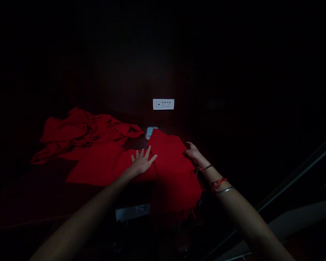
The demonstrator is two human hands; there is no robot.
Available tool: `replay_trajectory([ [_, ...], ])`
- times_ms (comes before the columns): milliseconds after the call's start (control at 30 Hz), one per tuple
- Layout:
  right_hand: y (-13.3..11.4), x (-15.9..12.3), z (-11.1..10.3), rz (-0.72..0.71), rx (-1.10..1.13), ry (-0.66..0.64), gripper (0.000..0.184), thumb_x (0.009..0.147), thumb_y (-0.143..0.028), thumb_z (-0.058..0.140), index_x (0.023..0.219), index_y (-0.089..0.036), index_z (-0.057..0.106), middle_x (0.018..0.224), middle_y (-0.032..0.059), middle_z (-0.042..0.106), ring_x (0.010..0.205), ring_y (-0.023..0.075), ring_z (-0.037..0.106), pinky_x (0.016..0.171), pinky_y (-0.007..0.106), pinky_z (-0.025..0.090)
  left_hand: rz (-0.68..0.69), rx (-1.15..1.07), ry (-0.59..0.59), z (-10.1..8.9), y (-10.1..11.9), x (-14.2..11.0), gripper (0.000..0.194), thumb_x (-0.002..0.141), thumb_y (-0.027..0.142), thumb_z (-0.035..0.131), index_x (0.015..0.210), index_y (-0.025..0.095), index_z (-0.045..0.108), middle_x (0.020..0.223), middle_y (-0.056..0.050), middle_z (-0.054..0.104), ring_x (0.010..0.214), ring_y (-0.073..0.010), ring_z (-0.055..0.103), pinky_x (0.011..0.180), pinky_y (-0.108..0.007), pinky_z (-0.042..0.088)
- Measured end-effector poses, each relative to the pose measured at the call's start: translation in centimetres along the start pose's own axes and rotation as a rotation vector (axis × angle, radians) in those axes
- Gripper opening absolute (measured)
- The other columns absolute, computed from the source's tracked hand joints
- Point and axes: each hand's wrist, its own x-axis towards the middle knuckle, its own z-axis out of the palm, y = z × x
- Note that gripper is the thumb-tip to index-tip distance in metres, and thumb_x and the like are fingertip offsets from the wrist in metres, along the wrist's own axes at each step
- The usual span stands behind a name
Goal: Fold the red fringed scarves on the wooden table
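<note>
A red fringed scarf [174, 170] lies over a dark tabletop, with its tasselled end hanging past the front edge. On its left part, where one layer meets another, my left hand [142, 165] rests flat with fingers spread. My right hand [192, 153] is at the scarf's right edge, its fingers curled in against the cloth; the fingertips are partly hidden. A flat red stretch of cloth [97, 166] runs out to the left, and behind it sits a crumpled red heap [84, 128]. Whether these are one piece, I cannot tell.
Just behind the scarf lies a phone-like object [151, 132] with a lit, blurred face. A white socket panel [163, 104] is on the dark wall. Below the table edge shows a pale box-like thing [133, 212]. The surroundings are very dark.
</note>
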Motion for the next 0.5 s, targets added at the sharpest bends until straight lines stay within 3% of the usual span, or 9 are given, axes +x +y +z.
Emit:
replay_trajectory([
  [133, -1.0, -4.0, -0.3, -0.156, -0.429, 0.15, 0.067, 0.069, -0.036, 0.051, 0.128, -0.018, 0.022, 0.116, 0.0153, 0.037, 0.104, 0.027, 0.04, 0.078, 0.033, 0.037, -0.022, 0.055, 0.095, 0.5, -0.3, 0.0, 0.068, 0.075, 0.061, 0.02, 0.131, 0.024, 0.008, 0.134, -0.013, 0.02, 0.12, -0.0362, 0.015, 0.09, -0.054, 0.015],
  [233, -1.1, -6.7, 0.0, -0.214, -0.551, 0.062, 0.058, 0.072, -0.042, 0.048, 0.122, -0.02, 0.03, 0.106, 0.014, 0.044, 0.095, 0.0256, 0.047, 0.07, 0.031, 0.04, -0.032, 0.058, 0.132, 0.8, -0.3, 0.0, 0.074, 0.071, 0.064, 0.025, 0.131, 0.022, 0.01, 0.133, -0.014, 0.021, 0.12, -0.0343, 0.016, 0.091, -0.052, 0.016],
  [367, -0.1, -6.7, 0.0, -0.129, -0.565, -0.02, 0.051, 0.073, -0.035, 0.048, 0.118, -0.018, 0.034, 0.096, 0.013, 0.053, 0.086, 0.0227, 0.053, 0.066, 0.028, 0.039, -0.047, 0.047, 0.182, 0.7, -0.1, 0.0, 0.078, 0.068, 0.067, 0.025, 0.131, 0.022, 0.014, 0.13, -0.016, 0.027, 0.119, -0.0325, 0.019, 0.091, -0.051, 0.018],
  [500, 0.2, -4.6, -0.5, -0.075, -0.386, -0.075, 0.059, 0.061, -0.024, 0.058, 0.116, -0.019, 0.036, 0.095, 0.0081, 0.056, 0.083, 0.0184, 0.054, 0.064, 0.023, 0.039, -0.073, 0.056, 0.206, 0.4, 0.1, -0.1, 0.085, 0.063, 0.073, 0.025, 0.13, 0.022, 0.019, 0.124, -0.017, 0.034, 0.116, -0.0313, 0.027, 0.09, -0.049, 0.02],
])
